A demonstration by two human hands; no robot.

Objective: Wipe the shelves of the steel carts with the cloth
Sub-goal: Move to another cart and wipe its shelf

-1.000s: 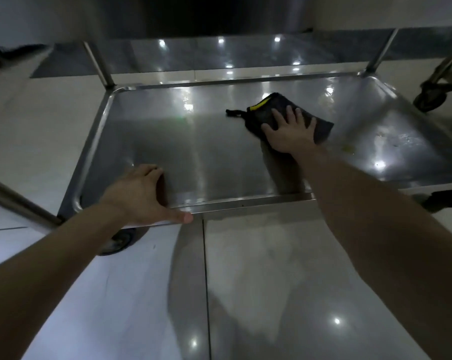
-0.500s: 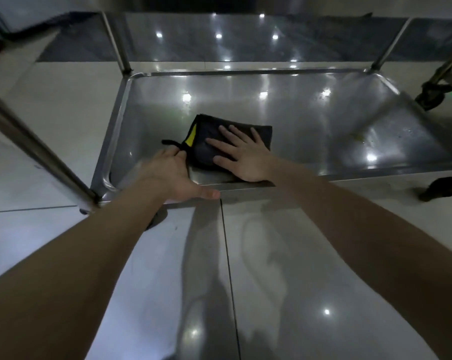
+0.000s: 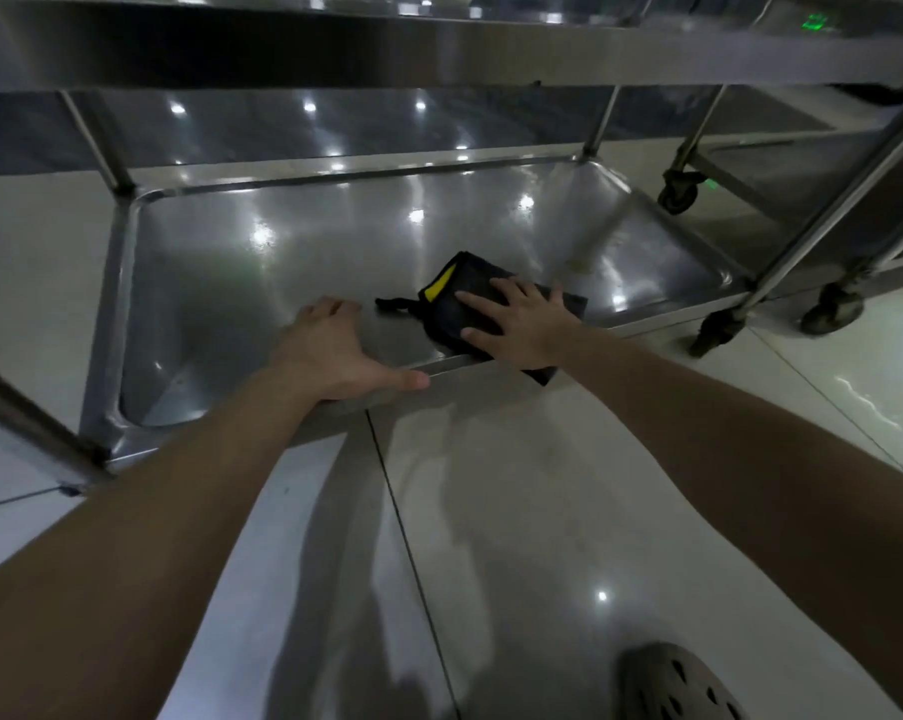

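Note:
A dark folded cloth [image 3: 452, 304] with a yellow patch and a small loop lies at the front edge of the steel cart's bottom shelf [image 3: 262, 272], one corner hanging over the rim. My right hand [image 3: 525, 327] lies flat on it, fingers spread, pressing it down. To the left of the cloth, my left hand [image 3: 335, 350] rests on the shelf's front rim with its thumb along the edge and its fingers over the lip.
The cart's upper shelf [image 3: 439, 49] overhangs close above. Steel legs [image 3: 823, 210] stand at the corners, with caster wheels [image 3: 719, 330] at the right. A second cart [image 3: 782, 168] stands at the back right. Glossy floor tiles and my shoe [image 3: 678, 683] are below.
My right hand slid the cloth from the back right of the shelf to its front edge, then a little rightwards. My view has dropped below the upper shelf. My left hand stays on the rim.

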